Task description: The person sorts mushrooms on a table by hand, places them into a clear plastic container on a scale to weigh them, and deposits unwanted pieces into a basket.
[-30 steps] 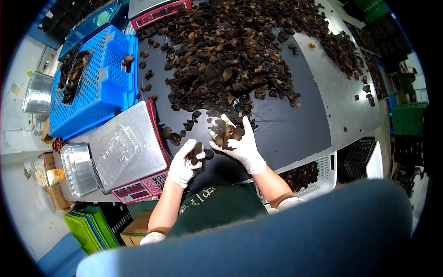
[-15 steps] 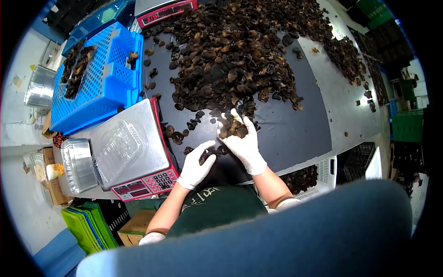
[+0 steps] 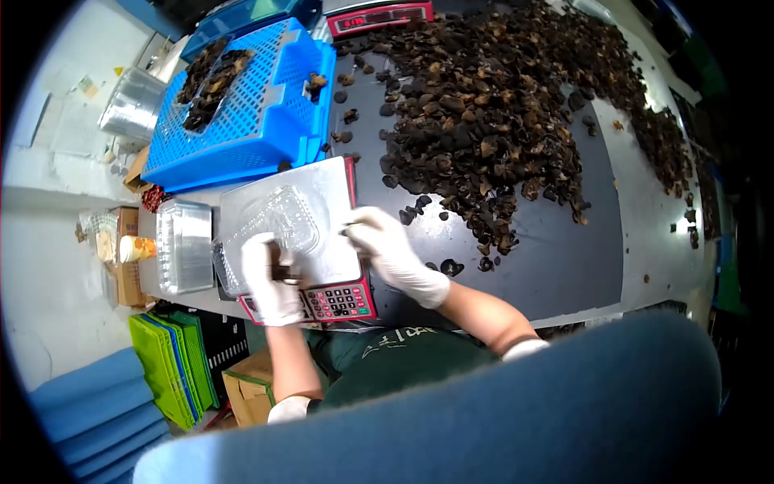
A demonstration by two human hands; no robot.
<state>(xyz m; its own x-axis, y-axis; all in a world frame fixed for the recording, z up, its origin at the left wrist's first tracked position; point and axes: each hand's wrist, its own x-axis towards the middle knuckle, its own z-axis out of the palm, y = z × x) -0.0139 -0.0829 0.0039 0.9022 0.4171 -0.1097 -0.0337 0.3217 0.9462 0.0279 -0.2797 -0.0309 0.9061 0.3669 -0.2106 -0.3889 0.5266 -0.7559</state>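
Observation:
Both hands wear white gloves. My left hand is over the lower left part of the scale, its fingers closed round dark fungus pieces; motion blurs it a little. My right hand reaches over the scale's right edge with its fingers pinched, a small dark bit showing at the fingertips. A clear plastic tray lies on the scale's metal plate, between and above the hands. The large heap of dark fungus is up and to the right of my right hand.
An upturned blue crate with a filled tray on it stands at the upper left. Stacked clear trays are left of the scale. A second scale is at the back. Green crates and a cardboard box sit below the table.
Both hands have moved left from the dark mat to the scale, my left hand carrying fungus pieces. My right hand has turned and closed its fingers. The view has shifted left.

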